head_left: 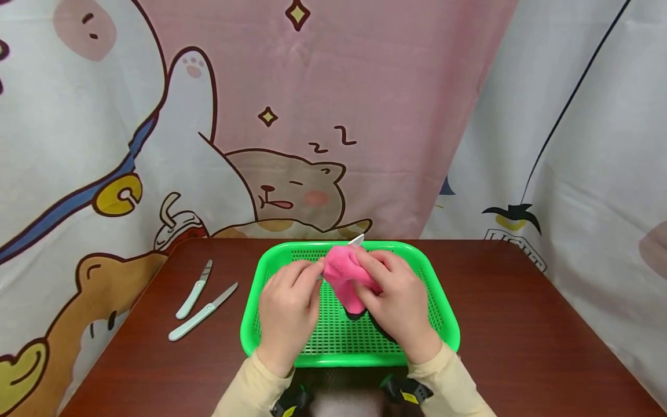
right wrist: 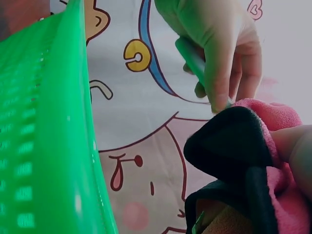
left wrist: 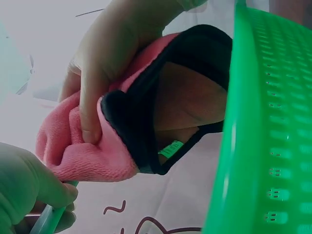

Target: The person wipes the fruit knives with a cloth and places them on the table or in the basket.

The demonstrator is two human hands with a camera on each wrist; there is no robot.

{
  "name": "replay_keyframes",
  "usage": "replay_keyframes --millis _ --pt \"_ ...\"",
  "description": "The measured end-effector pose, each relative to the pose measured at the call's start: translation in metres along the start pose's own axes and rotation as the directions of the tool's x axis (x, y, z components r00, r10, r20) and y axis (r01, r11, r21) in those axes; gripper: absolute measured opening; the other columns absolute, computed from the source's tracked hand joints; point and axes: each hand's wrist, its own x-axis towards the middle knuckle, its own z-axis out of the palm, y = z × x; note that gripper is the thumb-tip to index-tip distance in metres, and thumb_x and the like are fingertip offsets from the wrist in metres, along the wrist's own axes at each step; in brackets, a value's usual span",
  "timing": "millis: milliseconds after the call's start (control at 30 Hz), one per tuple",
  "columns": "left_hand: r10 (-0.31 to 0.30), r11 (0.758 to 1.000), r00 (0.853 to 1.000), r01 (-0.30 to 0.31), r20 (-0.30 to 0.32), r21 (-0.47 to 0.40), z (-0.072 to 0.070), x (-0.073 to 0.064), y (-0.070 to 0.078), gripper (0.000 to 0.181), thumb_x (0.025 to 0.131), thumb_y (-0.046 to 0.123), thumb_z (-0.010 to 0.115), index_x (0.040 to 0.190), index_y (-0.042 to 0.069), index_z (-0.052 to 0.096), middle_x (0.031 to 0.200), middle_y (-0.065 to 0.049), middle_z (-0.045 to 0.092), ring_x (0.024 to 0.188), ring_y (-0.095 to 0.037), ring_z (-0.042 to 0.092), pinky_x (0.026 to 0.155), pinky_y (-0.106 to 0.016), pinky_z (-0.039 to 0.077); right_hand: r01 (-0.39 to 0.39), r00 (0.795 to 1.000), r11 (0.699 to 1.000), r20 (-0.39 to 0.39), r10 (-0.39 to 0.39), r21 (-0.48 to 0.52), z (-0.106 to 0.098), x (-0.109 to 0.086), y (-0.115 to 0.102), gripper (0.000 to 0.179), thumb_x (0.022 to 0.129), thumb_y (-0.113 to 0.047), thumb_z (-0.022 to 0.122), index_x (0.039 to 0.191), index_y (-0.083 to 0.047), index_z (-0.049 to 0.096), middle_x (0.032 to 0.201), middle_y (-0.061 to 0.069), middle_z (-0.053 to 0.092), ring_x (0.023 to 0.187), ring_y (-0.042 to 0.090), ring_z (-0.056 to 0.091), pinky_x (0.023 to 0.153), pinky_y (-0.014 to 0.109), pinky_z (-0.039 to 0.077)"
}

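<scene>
My left hand (head_left: 288, 310) grips a small knife by its pale handle (left wrist: 50, 219), above the basket. The knife's blade runs into a pink fluffy cloth (head_left: 345, 275) with black trim, and its tip (head_left: 357, 240) pokes out past the far side. Most of the blade is hidden by the cloth. My right hand (head_left: 403, 301) pinches the cloth around the blade between thumb and fingers. In the left wrist view the black-edged lower part of the cloth (left wrist: 131, 117) hangs as an open loop, with a small green tag (left wrist: 170, 149) inside.
Below both hands stands a green perforated plastic basket (head_left: 351, 361) on a brown table (head_left: 521, 324). Two small knives with pale handles, one shorter (head_left: 193, 295) and one longer (head_left: 200, 318), lie left of the basket. A cartoon-printed curtain (head_left: 391, 116) hangs behind the table.
</scene>
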Motion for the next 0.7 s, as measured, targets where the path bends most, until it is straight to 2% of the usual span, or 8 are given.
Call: replay_keyframes --millis 433,700 --pt "-0.009 1.0 1.0 0.009 0.018 -0.017 0.0 -0.002 0.001 0.024 0.084 0.0 0.074 0.107 0.006 0.074 0.092 -0.007 0.067 0.08 -0.024 0.066 0.067 -0.041 0.055 -0.129 0.991 0.99 -0.032 0.128 -0.06 -0.009 0.004 0.026 0.044 0.076 -0.008 0.077 0.119 -0.012 0.072 0.097 0.01 0.066 0.081 0.026 0.062 0.059 0.042 0.052" --pt "-0.022 0.999 0.999 0.023 0.023 -0.034 0.0 -0.003 0.0 0.025 0.083 0.0 0.075 0.107 0.007 0.074 0.093 -0.006 0.067 0.081 -0.024 0.066 0.067 -0.042 0.054 -0.222 0.975 0.971 0.006 0.224 -0.092 -0.019 0.005 0.035 0.05 0.076 -0.009 0.082 0.124 -0.009 0.069 0.101 0.014 0.066 0.085 0.03 0.062 0.065 0.045 0.053"
